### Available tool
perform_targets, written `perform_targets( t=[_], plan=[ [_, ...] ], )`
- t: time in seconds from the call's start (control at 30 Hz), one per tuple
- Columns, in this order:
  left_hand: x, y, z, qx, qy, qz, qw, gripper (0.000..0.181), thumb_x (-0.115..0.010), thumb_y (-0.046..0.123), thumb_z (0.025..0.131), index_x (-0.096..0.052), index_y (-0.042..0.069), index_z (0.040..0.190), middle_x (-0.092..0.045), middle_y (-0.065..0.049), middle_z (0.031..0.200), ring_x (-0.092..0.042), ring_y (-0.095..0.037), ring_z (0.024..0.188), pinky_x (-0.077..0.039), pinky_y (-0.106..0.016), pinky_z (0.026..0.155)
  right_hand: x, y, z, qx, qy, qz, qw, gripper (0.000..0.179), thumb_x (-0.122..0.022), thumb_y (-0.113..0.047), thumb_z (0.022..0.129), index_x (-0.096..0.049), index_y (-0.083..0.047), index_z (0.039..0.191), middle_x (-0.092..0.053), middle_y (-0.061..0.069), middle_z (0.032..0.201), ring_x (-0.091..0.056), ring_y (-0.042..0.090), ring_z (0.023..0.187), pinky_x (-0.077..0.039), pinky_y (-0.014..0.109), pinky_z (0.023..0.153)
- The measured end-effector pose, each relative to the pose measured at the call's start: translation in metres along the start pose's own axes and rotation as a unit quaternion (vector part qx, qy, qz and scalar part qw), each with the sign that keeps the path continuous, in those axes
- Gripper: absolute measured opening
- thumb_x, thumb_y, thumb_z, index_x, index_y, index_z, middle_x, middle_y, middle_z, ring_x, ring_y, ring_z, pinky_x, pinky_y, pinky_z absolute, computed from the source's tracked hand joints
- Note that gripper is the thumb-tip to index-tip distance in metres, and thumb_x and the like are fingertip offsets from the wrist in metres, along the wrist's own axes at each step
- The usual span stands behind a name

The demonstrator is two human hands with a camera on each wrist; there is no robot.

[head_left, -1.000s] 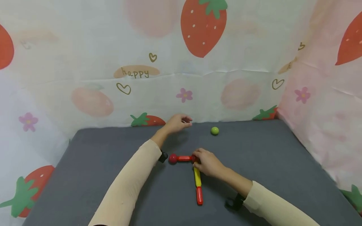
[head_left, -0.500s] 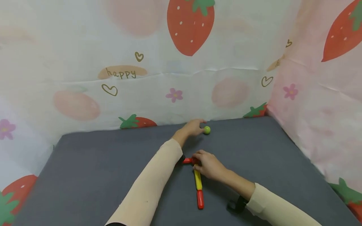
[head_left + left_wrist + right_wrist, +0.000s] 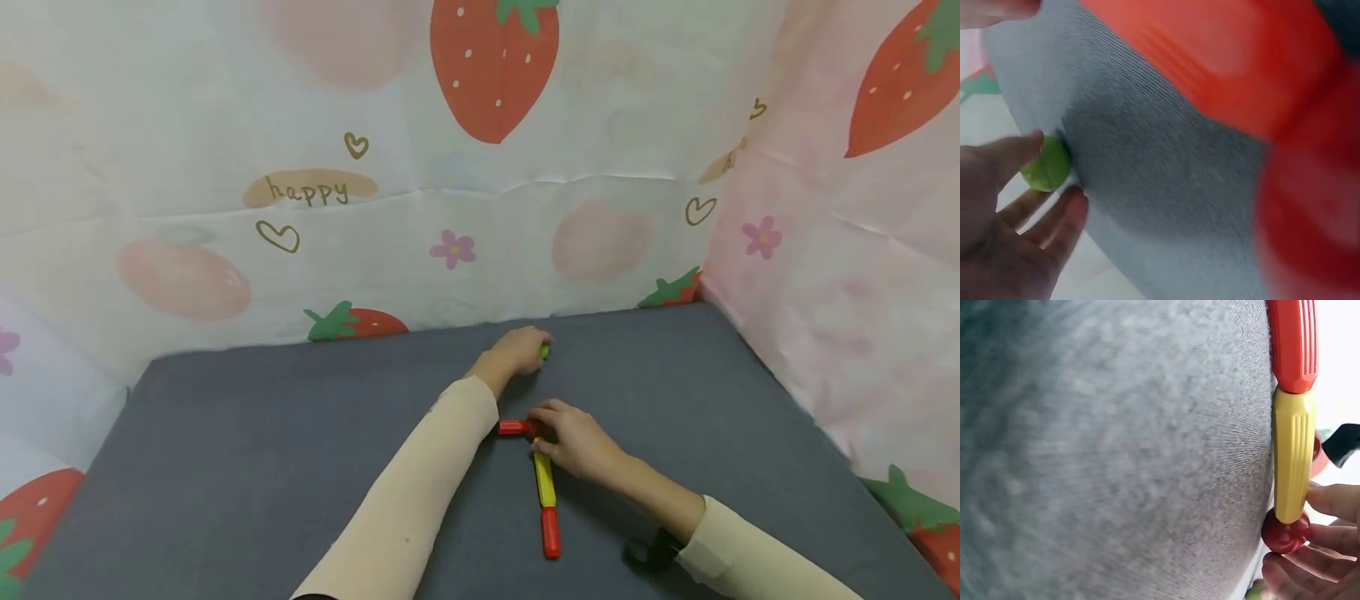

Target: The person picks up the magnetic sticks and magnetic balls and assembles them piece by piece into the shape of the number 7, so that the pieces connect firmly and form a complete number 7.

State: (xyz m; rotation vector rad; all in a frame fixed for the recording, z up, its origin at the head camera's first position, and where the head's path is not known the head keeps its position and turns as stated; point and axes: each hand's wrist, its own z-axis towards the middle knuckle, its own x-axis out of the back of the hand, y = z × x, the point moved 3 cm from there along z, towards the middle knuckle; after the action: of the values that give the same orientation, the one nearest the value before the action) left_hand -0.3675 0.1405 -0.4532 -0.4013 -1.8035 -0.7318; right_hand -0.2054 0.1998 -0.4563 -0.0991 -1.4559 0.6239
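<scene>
At the far side of the table, my left hand (image 3: 517, 350) holds a small green ball (image 3: 1047, 164) between thumb and fingers; most of the ball is covered in the head view. Nearer the middle, my right hand (image 3: 579, 442) grips a dark red ball (image 3: 1286, 534) that sits at the end of a yellow stick (image 3: 1294, 453). A red stick (image 3: 551, 533) continues the yellow one toward me. Another red stick (image 3: 513, 427) runs left from the gripped ball. Its far end carries a second red ball (image 3: 1316, 219), hidden behind my left sleeve in the head view.
A grey cloth (image 3: 300, 433) covers the table. Behind it hangs a white curtain (image 3: 405, 275) with strawberry prints, and a pinkish one (image 3: 810, 317) closes the right side. A black wrist camera (image 3: 652, 552) sits under my right sleeve.
My left hand has reached right to the green ball and closed its fingers on it. My right hand keeps hold of the red ball. The head view has turned slightly right.
</scene>
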Motion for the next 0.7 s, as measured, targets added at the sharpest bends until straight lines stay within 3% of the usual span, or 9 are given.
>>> perform_targets(
  t=[0.13, 0.27, 0.47, 0.7],
  plan=[
    [0.004, -0.006, -0.011, 0.007, 0.014, 0.021, 0.9997, 0.033, -0.056, 0.015, 0.098, -0.062, 0.017, 0.131, -0.061, -0.002, 0.135, -0.058, -0.020, 0.121, -0.046, -0.035, 0.103, -0.001, -0.001, 0.000, -0.001, -0.001, 0.007, 1.0000, 0.037, -0.076, -0.013, 0.084, -0.067, -0.002, 0.118, -0.064, 0.011, 0.119, -0.064, 0.026, 0.103, -0.053, 0.044, 0.086],
    [0.007, -0.019, -0.020, 0.016, 0.021, -0.006, 0.9996, 0.036, -0.064, 0.022, 0.095, -0.061, 0.015, 0.131, -0.061, -0.005, 0.133, -0.059, -0.022, 0.116, -0.047, -0.036, 0.099, -0.002, 0.000, 0.002, -0.010, -0.002, 0.008, 0.9999, 0.039, -0.076, -0.014, 0.084, -0.066, -0.001, 0.119, -0.064, 0.013, 0.121, -0.064, 0.028, 0.107, -0.052, 0.046, 0.089],
    [0.010, -0.037, -0.039, 0.001, 0.043, -0.092, 0.9948, 0.038, -0.066, 0.023, 0.094, -0.062, 0.010, 0.130, -0.063, -0.008, 0.127, -0.061, -0.022, 0.107, -0.050, -0.033, 0.089, -0.003, 0.002, 0.006, -0.019, -0.007, 0.005, 0.9998, 0.036, -0.077, -0.012, 0.083, -0.068, 0.000, 0.117, -0.065, 0.013, 0.117, -0.064, 0.028, 0.104, -0.053, 0.045, 0.087],
    [0.016, -0.056, -0.076, -0.021, 0.061, -0.191, 0.9795, 0.039, -0.067, 0.020, 0.093, -0.062, 0.007, 0.129, -0.064, -0.010, 0.126, -0.060, -0.024, 0.113, -0.049, -0.037, 0.094, 0.000, 0.002, 0.013, -0.010, -0.007, 0.002, 0.9999, 0.024, -0.074, -0.007, 0.084, -0.071, 0.001, 0.107, -0.068, 0.010, 0.103, -0.064, 0.021, 0.089, -0.054, 0.038, 0.077]
  ],
)
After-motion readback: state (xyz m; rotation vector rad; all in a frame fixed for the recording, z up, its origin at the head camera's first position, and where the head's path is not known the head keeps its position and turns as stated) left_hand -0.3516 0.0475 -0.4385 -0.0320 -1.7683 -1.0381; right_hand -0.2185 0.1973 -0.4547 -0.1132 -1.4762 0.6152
